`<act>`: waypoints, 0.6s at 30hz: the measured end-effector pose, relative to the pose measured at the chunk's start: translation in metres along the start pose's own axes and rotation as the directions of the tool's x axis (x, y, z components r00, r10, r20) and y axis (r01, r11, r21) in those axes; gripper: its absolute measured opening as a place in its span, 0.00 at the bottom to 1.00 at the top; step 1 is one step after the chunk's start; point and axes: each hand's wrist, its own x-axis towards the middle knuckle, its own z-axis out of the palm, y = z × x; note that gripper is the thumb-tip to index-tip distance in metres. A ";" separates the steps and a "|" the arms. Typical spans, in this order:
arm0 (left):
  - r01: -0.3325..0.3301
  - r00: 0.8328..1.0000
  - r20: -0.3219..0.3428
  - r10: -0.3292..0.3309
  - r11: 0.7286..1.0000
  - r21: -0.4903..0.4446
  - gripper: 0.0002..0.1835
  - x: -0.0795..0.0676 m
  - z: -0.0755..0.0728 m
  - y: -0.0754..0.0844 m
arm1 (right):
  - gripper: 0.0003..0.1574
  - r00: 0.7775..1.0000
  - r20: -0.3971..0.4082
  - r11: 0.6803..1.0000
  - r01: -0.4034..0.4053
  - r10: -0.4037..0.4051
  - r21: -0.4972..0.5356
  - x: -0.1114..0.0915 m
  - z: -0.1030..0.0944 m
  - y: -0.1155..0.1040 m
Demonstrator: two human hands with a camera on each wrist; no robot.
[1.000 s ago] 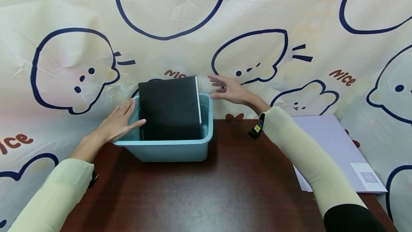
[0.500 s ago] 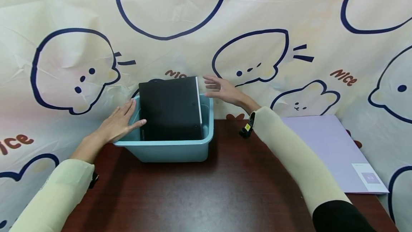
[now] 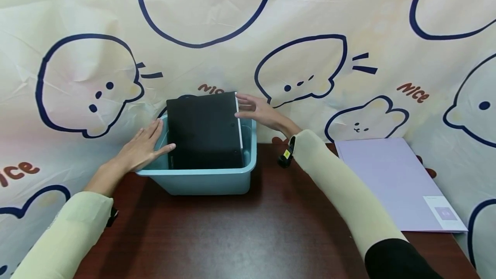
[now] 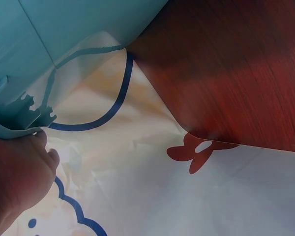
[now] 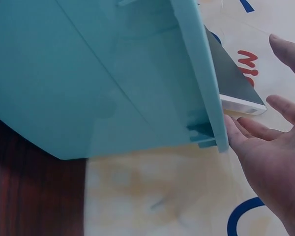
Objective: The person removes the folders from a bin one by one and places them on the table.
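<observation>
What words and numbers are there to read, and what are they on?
"Nice", on the patterned backdrop, right side.
"Nic", end partly hidden, on the backdrop behind the black folder.
"ice", start cut off by the picture's edge, on the backdrop, lower left.
Too small to read: any print on the white label of the purple folder.

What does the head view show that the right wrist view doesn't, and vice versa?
Head only: the left hand at the bin's rim, the sleeves, and the lilac folder with its white label.

Right wrist only: small moulded tabs under the bin's rim.

Both: the right hand, blue bin, black-covered item with its white edge, brown table and patterned backdrop.
</observation>
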 end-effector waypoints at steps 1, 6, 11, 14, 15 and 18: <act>0.000 1.000 -0.001 0.000 1.000 -0.001 0.53 0.000 0.000 0.000 | 0.51 1.000 0.001 1.000 -0.004 0.004 0.002 0.001 0.001 0.001; 0.000 1.000 -0.002 0.000 1.000 -0.005 0.53 0.000 0.000 -0.001 | 0.52 0.999 -0.008 0.999 -0.045 0.045 -0.013 0.006 0.004 0.005; -0.004 1.000 -0.003 0.004 1.000 -0.004 0.53 0.000 0.001 -0.001 | 0.52 0.997 -0.010 0.997 -0.073 0.072 -0.022 0.010 0.007 0.007; -0.005 1.000 -0.003 0.005 1.000 -0.008 0.53 0.000 0.001 0.000 | 0.51 0.996 -0.006 0.996 -0.089 0.089 -0.028 0.011 0.009 0.006; -0.006 1.000 -0.004 0.006 1.000 -0.007 0.53 0.000 0.001 0.000 | 0.51 0.996 -0.005 0.995 -0.092 0.092 -0.031 0.012 0.010 0.006; -0.004 1.000 -0.003 0.004 1.000 -0.006 0.53 0.000 0.001 0.000 | 0.50 0.995 -0.003 0.995 -0.097 0.097 -0.027 0.014 0.010 0.004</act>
